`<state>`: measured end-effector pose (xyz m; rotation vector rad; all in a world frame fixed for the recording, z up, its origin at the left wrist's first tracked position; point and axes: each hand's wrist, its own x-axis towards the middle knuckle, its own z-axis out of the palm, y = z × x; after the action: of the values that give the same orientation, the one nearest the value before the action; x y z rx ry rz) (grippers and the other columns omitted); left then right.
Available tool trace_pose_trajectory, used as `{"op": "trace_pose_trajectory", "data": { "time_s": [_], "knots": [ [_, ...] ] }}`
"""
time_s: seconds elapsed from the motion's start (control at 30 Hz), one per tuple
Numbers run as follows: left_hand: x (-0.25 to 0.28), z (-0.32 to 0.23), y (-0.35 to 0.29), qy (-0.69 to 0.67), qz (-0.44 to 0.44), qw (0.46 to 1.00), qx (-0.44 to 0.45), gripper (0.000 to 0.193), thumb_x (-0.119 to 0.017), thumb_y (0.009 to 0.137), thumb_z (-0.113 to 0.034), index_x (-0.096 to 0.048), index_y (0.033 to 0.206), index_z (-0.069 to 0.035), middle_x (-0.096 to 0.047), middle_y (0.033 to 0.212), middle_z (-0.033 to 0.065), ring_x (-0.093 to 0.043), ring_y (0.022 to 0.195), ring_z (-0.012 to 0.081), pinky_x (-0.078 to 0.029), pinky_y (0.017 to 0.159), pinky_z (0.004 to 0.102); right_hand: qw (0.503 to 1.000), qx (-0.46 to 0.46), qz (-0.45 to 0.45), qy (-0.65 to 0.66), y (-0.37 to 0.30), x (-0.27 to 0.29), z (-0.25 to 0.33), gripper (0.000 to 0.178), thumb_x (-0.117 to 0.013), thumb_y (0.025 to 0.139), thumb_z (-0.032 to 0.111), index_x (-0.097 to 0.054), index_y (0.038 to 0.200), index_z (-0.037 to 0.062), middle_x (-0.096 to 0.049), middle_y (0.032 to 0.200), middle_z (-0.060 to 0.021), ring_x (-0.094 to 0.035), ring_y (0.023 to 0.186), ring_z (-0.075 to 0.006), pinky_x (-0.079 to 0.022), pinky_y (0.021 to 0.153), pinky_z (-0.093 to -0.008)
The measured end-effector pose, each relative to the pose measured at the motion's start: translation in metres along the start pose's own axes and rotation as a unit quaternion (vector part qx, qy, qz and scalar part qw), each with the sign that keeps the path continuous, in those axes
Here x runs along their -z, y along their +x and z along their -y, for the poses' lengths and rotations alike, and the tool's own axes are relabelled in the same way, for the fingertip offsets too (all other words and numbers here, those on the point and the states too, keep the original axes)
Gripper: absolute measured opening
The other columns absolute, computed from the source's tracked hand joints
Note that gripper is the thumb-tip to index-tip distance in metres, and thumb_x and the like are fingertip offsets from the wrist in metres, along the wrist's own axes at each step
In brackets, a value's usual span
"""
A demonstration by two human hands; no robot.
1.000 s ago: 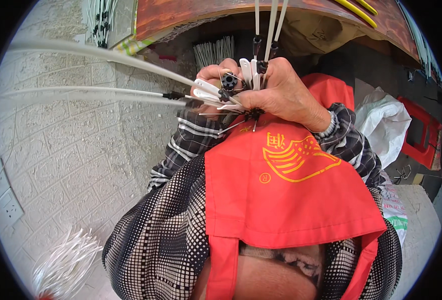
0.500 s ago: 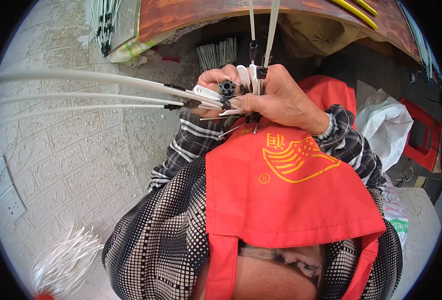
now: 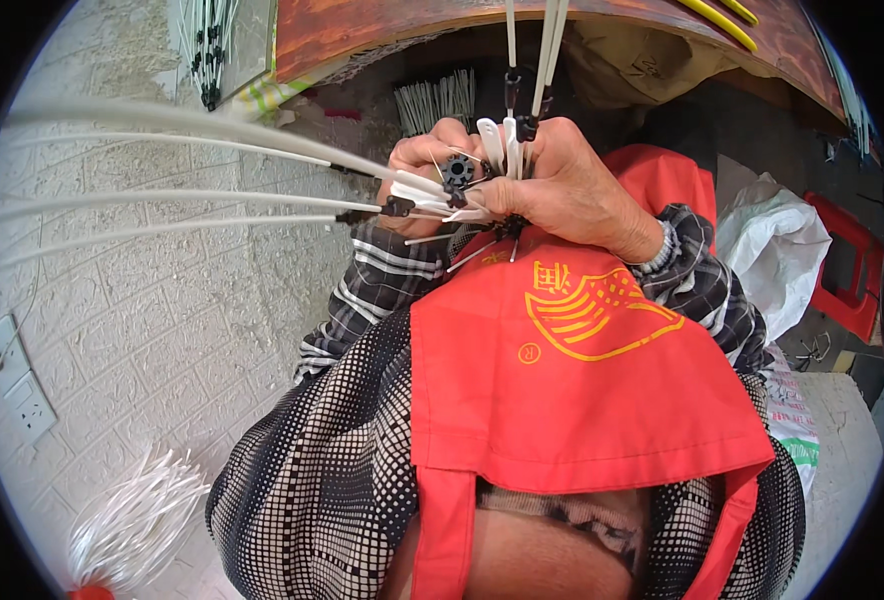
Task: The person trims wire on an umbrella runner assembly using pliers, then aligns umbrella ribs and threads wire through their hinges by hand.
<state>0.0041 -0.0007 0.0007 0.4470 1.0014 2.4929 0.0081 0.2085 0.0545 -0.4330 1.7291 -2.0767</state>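
Observation:
Both hands are closed round an umbrella frame at the table's near edge. My left hand [image 3: 420, 152] has its fingers curled about the black toothed hub [image 3: 459, 171]. My right hand [image 3: 587, 195] grips the frame from the other side, its thumb lying across the bases of the ribs beside the hub. Long white ribs [image 3: 247, 202] with black joints fan out to the left, and a few more [image 3: 549, 60] point away over the table. Short flat white pieces [image 3: 491, 144] stick up between the hands. The palms and the underside of the frame are hidden.
A brown table [image 3: 382, 32] with yellow curved rods [image 3: 724, 25] lies ahead. Bundled white rods [image 3: 436, 102] stand beneath it. A red stool [image 3: 854, 268] and a white sack [image 3: 772, 245] are at right. A red apron [image 3: 582, 420] covers my lap; white strands [image 3: 137, 525] lie lower left.
The ribs on the left have spread further apart, and one more shows separately there. Both hands have shifted only slightly, still holding the frame.

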Motion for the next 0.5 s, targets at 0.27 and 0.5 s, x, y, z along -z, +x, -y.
{"op": "trace_pose_trajectory", "data": {
  "time_s": [0.27,0.5],
  "knots": [
    [-0.019,-0.01,-0.006,0.063,-0.034,0.997,-0.013,0.023,-0.064,0.088,-0.009,-0.07,0.108,0.0,-0.06,0.102,0.0153,-0.061,0.098,0.0293,-0.051,0.088,0.0394,0.999,0.017,-0.022,-0.016,0.0,-0.001,-0.005,0.023,-0.077,0.073,0.015,-0.061,0.07,-0.0021,-0.061,0.058,-0.0066,-0.052,0.053,-0.0094,-0.044,0.053,-0.0284],
    [-0.036,-0.025,-0.012,0.098,-0.152,0.983,0.044,0.052,-0.07,0.081,-0.031,-0.064,0.114,0.009,-0.06,0.112,0.0187,-0.058,0.109,0.0324,-0.045,0.099,0.0447,0.997,0.013,-0.058,-0.049,0.002,-0.003,-0.002,0.023,-0.078,0.071,0.017,-0.063,0.07,-0.0005,-0.061,0.058,-0.0084,-0.055,0.053,-0.0105,-0.045,0.051,-0.0292]
  ]
}}
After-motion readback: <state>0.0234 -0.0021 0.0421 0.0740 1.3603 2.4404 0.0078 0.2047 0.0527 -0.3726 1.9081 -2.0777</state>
